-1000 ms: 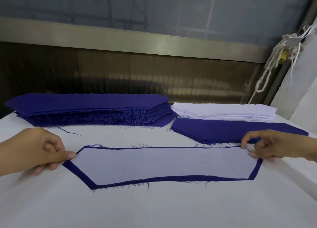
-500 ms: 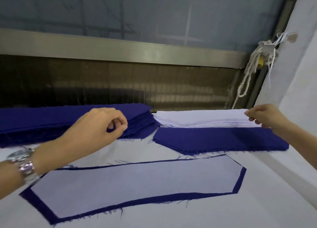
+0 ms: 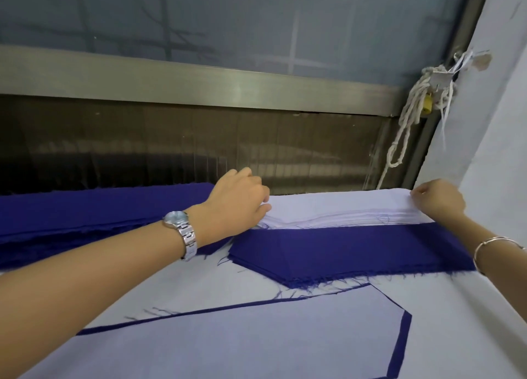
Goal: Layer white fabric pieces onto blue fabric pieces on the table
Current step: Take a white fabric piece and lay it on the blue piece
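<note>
Both hands at the ends of the white stack [image 3: 342,210], picking up the next white piece.

Left hand [image 3: 239,204] pinches the stack's left tip and right hand [image 3: 437,200] pinches the right end, fingers curled tight; can't tell if either holds one sheet or several. The stack sits at the far side of the table [image 3: 456,307], just behind the small blue stack [image 3: 356,250] and beside the large blue stack [image 3: 99,213]. Its long axis runs left-right, tapered tip pointing left. Risks: thin sheets cling, so two could lift together; an uneven pull could skew the pile; the limp middle could sag and snag frayed blue threads. The layered piece [image 3: 256,336] lies nearest.
</note>
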{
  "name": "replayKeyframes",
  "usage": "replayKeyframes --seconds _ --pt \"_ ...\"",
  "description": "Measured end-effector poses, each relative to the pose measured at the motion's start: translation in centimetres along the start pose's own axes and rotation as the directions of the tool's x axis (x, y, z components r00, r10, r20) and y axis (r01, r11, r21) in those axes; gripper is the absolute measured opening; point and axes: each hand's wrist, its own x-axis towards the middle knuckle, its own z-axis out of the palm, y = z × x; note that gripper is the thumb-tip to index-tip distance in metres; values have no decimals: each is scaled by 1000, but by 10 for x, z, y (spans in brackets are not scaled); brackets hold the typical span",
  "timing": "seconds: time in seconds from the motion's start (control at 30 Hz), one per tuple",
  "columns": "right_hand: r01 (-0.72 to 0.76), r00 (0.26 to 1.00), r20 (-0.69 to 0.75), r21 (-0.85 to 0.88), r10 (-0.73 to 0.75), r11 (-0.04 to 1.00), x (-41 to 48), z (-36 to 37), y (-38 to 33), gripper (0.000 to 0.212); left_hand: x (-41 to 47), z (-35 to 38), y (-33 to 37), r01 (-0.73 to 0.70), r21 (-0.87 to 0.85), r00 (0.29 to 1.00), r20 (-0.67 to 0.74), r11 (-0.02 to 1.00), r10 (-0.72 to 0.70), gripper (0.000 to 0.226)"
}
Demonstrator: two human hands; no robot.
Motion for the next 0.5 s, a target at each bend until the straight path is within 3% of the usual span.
replayKeyframes --seconds 0.17,0.5 --pt "-56 997 -47 -58 53 997 14 7 1 22 8 9 2 35 45 997 68 998 -38 25" --pt "1 997 -80 -84 -8 996 18 12 6 25 21 11 -4 125 -139 992 51 982 -119 18"
